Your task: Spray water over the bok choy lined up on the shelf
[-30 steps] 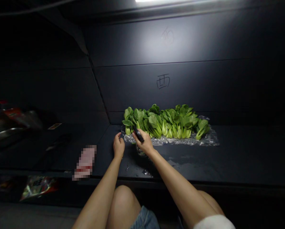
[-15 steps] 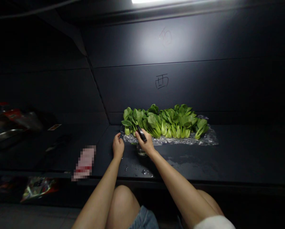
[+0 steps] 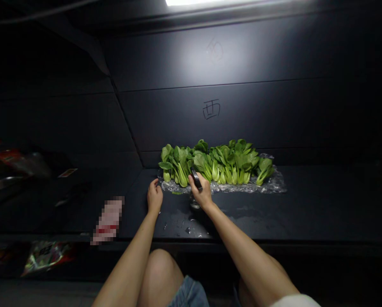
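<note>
A row of green bok choy [image 3: 214, 165] lies on crinkled clear plastic film [image 3: 274, 185] at the back of a dark wet shelf [image 3: 305, 213]. My right hand [image 3: 202, 192] is closed round a small black object [image 3: 196, 179] that I cannot name, right in front of the left part of the greens. My left hand [image 3: 154, 197] rests on the shelf with its fingers curled at the left corner of the film; whether it pinches the film is unclear. A small green leaf bit [image 3: 177, 193] lies between the hands.
Water drops [image 3: 187, 228] spot the shelf near its front edge. A blurred red-and-white label [image 3: 107, 219] sits at the left. Metal trays and packaged goods [image 3: 12, 166] stand in the dark far left, more packets [image 3: 47, 252] below. A dark back panel bears a handwritten mark [image 3: 211, 109].
My right hand with the black object has shifted slightly to the right along the greens. The left hand stays by the film's corner. The view has drifted a little to the right.
</note>
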A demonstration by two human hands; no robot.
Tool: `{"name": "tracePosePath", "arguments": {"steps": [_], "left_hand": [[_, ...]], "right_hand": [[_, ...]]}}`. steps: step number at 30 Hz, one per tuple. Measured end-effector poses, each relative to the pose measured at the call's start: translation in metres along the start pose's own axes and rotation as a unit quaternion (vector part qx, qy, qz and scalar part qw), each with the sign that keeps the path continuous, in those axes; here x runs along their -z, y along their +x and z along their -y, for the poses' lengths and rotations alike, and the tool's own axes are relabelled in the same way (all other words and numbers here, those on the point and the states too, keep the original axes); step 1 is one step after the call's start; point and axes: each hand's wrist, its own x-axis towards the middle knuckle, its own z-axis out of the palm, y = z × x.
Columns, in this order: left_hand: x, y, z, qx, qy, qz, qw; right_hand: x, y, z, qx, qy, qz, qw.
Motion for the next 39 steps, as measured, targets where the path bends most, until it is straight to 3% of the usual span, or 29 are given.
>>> {"name": "tracePosePath", "arguments": {"steps": [39], "left_hand": [[0.001, 0.002, -0.002, -0.016, 0.044, 0.009, 0.999]], "right_hand": [[0.061, 0.0, -0.023, -0.045, -0.069, -0.108, 0.991]]}}
